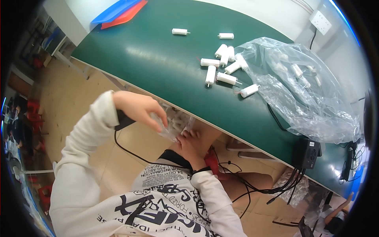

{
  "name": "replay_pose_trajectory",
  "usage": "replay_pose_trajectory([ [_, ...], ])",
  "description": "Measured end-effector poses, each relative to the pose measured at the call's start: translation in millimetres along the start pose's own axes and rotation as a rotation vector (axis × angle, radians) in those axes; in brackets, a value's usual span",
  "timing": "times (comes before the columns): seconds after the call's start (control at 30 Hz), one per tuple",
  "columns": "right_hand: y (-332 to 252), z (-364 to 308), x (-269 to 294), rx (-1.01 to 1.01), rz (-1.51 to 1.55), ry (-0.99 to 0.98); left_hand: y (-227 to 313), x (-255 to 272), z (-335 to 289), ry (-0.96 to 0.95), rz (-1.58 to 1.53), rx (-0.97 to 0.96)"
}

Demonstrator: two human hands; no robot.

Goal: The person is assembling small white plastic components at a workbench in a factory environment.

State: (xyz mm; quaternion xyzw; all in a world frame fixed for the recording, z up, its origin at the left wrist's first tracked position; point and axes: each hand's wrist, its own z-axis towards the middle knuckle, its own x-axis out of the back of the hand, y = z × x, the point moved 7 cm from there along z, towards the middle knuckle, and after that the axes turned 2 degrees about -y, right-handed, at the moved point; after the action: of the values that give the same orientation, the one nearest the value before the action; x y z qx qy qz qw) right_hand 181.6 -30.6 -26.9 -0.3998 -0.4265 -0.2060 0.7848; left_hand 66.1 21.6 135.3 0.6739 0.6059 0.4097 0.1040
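Observation:
A clear plastic bag (173, 125) with pale white pieces inside is at my lap, just below the table's near edge. My left hand (141, 110) reaches over from the left, its thumb and fingers bent around the bag's film. On the bag's near right side, my right hand (189, 147) is closed, with its fingers curled on the plastic. What the bag's pieces are is too small to make out. On the green table (158, 71) lie several white cylinders (227, 78) with thin metal shafts and fine wires, like small motors.
A large clear plastic bag (300, 94) with more white cylinders spreads over the table's right side. Blue and red trays (118, 15) sit at the far left corner. A black box (306, 153) with cables hangs at the near right edge. Cables (252, 189) cross my legs.

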Motion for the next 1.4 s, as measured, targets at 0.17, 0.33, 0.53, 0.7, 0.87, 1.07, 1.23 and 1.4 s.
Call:
replay_pose_trajectory([
  [0.17, -6.5, -5.1, 3.0, 0.027, -0.128, 0.020, 61.6, 108.7, -32.7, 0.404, -0.007, -0.182],
  [0.33, 0.4, -9.1, -17.6, -0.113, -0.235, -0.164, -7.4, 224.8, 15.5, 1.142, 0.477, 0.284],
  [0.53, 6.6, -11.6, -17.1, -0.079, -0.172, -0.080, -35.9, 234.4, 62.5, 0.885, 0.579, 0.546],
  [0.7, 7.6, -11.5, -11.8, -0.063, -0.143, -0.026, -4.0, 215.9, 62.9, 1.122, 0.452, 0.390],
  [0.87, 7.3, -11.9, -8.4, -0.071, -0.146, -0.017, 87.9, 130.9, 59.7, 1.026, 0.718, 0.067],
  [1.07, 2.1, -9.9, -6.9, -0.058, -0.109, 0.000, 77.0, 114.1, 68.2, 1.061, 0.818, 0.040],
  [1.23, 2.5, -9.6, -2.0, -0.041, -0.060, 0.045, 81.7, 109.7, 82.1, 1.047, 0.880, 0.041],
  [1.4, 3.2, -12.9, -4.2, -0.050, -0.076, 0.034, 83.8, 104.7, 81.0, 1.024, 0.881, 0.238],
])
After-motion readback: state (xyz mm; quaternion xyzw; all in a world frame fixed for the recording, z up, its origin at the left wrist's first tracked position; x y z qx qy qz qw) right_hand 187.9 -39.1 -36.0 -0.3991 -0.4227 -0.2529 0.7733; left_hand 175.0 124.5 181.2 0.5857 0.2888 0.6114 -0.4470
